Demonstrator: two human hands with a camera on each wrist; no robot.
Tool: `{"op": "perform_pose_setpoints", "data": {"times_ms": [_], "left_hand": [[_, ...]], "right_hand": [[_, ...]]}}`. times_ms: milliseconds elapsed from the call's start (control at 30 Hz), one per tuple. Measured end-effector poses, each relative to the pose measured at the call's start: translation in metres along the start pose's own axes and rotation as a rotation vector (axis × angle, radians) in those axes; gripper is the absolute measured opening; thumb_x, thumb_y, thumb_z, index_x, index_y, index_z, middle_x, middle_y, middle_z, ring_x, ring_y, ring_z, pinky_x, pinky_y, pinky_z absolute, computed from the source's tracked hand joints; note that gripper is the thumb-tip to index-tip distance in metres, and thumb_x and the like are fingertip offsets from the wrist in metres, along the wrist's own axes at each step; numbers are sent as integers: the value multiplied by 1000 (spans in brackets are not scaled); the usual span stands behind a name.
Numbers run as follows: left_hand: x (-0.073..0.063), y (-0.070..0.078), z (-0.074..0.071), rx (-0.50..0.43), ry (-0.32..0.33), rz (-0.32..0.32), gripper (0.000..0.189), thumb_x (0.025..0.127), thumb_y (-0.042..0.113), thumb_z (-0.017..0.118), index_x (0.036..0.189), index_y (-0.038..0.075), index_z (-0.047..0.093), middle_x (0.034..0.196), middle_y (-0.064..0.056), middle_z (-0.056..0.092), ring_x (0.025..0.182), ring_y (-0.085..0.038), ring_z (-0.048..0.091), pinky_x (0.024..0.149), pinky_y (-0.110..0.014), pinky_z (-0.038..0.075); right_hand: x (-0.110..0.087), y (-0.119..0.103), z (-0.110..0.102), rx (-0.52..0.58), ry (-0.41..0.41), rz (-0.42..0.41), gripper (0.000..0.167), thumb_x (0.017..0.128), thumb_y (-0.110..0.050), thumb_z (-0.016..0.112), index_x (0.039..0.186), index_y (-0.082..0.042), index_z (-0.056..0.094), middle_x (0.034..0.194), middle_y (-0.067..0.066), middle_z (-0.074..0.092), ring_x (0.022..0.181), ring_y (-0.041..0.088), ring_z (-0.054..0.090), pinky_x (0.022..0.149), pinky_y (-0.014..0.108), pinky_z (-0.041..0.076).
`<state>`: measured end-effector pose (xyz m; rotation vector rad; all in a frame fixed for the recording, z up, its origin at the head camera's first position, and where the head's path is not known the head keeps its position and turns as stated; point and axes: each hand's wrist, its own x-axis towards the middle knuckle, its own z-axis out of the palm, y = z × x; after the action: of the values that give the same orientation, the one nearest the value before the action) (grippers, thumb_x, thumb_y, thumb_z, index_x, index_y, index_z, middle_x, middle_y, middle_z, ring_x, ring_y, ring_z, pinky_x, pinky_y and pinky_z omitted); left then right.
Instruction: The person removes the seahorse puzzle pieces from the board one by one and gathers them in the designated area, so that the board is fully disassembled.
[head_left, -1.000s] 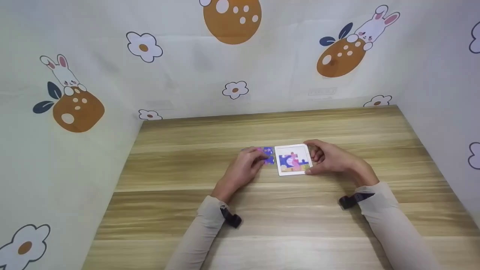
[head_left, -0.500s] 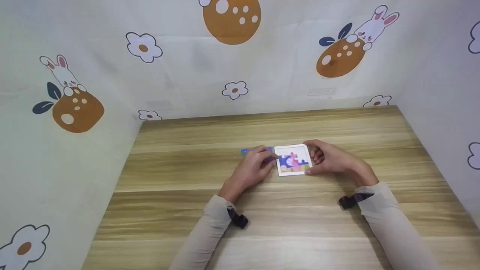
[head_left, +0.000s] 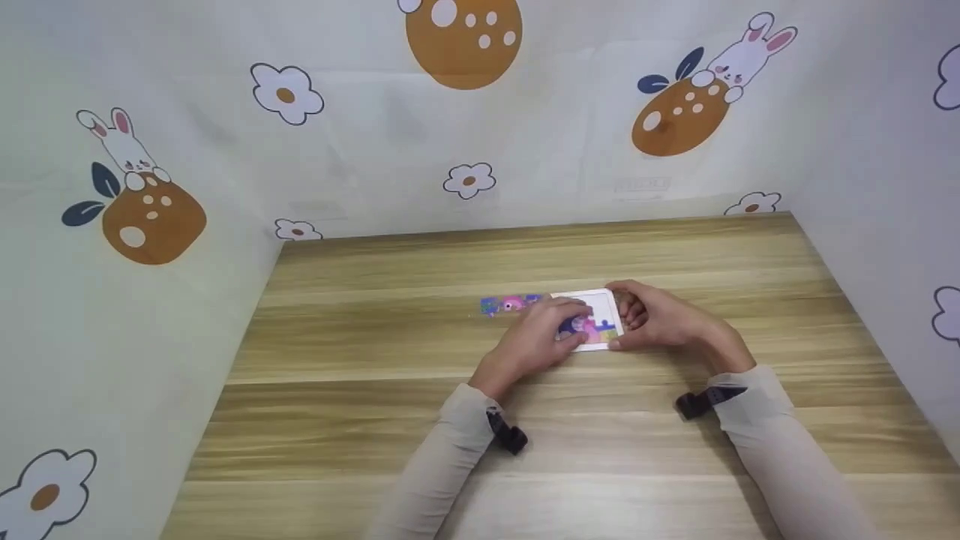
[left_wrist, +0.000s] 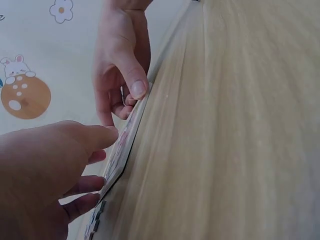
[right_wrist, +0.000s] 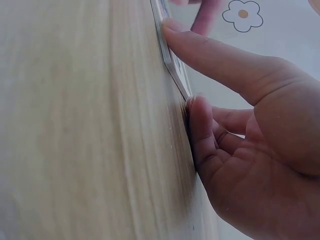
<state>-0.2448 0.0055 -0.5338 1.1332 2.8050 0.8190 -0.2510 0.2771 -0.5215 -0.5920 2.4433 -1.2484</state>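
A square white-framed jigsaw puzzle (head_left: 606,307), partly filled with blue and pink pieces, lies on the wooden table. My right hand (head_left: 660,319) grips its right side, thumb at the near corner and a finger at the far corner. Over the puzzle's left part lies my left hand (head_left: 538,334), its thumb and fingers spread apart with the tips at the picture. No loose piece shows between them. In the left wrist view, the left thumb (left_wrist: 107,136) reaches over the puzzle's surface while other fingertips are at its edge. The left hand covers much of the puzzle.
Several loose jigsaw pieces (head_left: 512,304), blue and pink, lie in a row just left of the puzzle, partly behind the left hand. Bare wooden table (head_left: 360,330) extends around them. A patterned cloth wall (head_left: 375,150) rises behind the table and along both sides.
My left hand has moved right from the loose pieces onto the puzzle, uncovering the pink piece in the row. The right hand has kept its grip in the same place.
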Motion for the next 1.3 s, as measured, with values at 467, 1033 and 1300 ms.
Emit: {"op": "perform_pose_setpoints", "data": {"times_ms": [467, 1033, 1300], "left_hand": [[2, 7, -1, -86, -72, -111, 47, 105, 27, 72, 150, 16, 64, 157, -6, 58, 149, -24, 53, 128, -38, 41], [3, 12, 2, -141, -42, -103, 52, 104, 19, 73, 154, 15, 59, 156, -1, 52, 127, -13, 60, 109, -27, 53], [1, 12, 5, -174, -5, -112, 48, 105, 20, 72, 152, 17, 60, 154, -6, 47, 115, -11, 61, 98, -21, 54]], "right_hand": [[0, -1, 1, 1, 1, 7, 98, 80, -13, 97, 159, 2, 43, 112, 17, 60, 98, 24, 58, 85, 22, 54], [0, 0, 0, -33, 0, 23, 99, 81, -18, 97, 160, 0, 42, 113, 15, 60, 100, 22, 58, 87, 21, 54], [-1, -1, 1, -20, 2, 21, 99, 80, -16, 97, 161, 0, 42, 112, 15, 60, 99, 24, 58, 86, 23, 54]]}}
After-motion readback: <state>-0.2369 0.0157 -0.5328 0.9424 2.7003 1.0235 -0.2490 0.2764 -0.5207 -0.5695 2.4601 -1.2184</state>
